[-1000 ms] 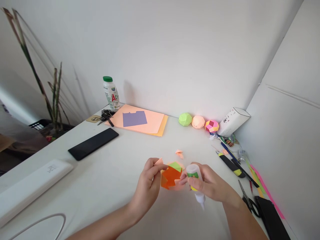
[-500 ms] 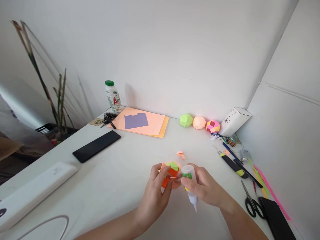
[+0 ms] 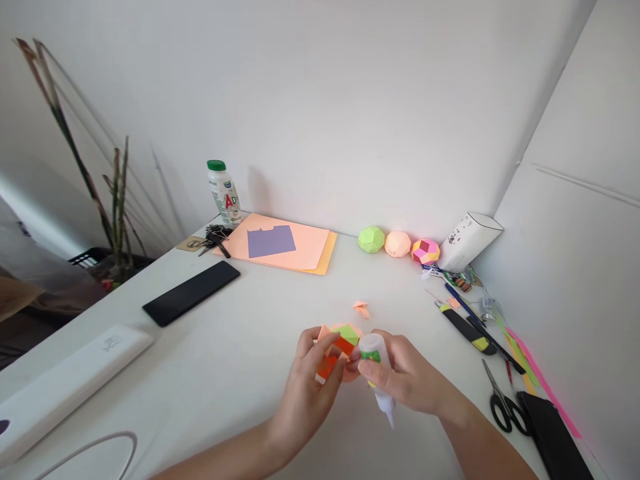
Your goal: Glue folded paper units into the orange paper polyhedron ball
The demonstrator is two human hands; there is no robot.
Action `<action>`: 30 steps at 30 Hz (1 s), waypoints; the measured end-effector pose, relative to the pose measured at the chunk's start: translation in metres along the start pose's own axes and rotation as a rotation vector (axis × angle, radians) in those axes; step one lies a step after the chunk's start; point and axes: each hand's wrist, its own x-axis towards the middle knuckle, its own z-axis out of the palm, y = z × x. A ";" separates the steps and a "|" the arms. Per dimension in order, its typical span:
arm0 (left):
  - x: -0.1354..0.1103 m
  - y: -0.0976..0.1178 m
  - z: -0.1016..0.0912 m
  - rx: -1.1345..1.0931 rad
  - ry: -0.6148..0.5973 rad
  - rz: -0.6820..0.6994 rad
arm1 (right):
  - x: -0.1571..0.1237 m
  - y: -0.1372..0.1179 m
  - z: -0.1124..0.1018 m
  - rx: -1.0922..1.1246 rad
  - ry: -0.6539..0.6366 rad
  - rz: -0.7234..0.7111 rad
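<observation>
A half-built paper ball of orange, green and peach facets sits between my two hands just above the white table. My left hand pinches its left side, thumb and fingers on a peach flap. In my right hand is a small clear glue bottle with a green label, its nozzle pointing down toward me. The fingertips of that hand also touch the ball's right side. A small peach paper piece lies on the table just beyond the ball.
Three finished paper balls and a white box stand by the wall. Paper sheets, keys, a bottle and a phone lie to the left. Scissors, a cutter, pens and paper strips line the right edge.
Both hands have drawn closer together around the paper ball and slightly toward me. My left fingers have closed further over its left side. The glue bottle has shifted left with my right hand.
</observation>
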 end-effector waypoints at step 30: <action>-0.003 -0.003 0.003 0.002 -0.043 0.063 | 0.021 0.017 0.004 0.102 0.302 -0.419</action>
